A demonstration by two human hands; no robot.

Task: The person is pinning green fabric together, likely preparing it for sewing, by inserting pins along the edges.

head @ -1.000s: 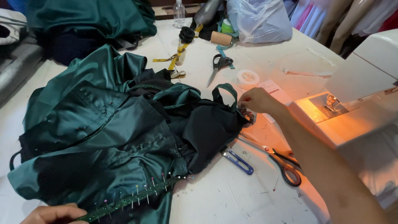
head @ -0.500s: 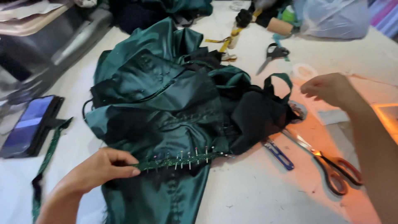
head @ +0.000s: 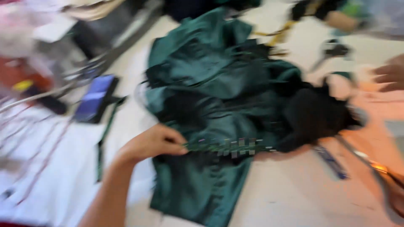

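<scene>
pinned seam edge (head: 229, 147) of the dark green garment (head: 210, 96) is being pinched by the left hand (head: 153, 143) at 7 o'clock. right hand (head: 389, 75), at 2 o'clock, is being held loosely curled, holding nothing. risk: fingers being pricked by pins; scissors (head: 378, 168) at 4 o'clock being snagged.

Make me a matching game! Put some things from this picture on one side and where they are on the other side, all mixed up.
Things:
1. left hand
2. right hand
3. phone
4. blue pen

Places:
A. at the right edge, touching nothing
B. left of the green cloth
C. pinching the row of pins
D. on the table, below the black cloth

Pairs: 1-C, 2-A, 3-B, 4-D
</scene>
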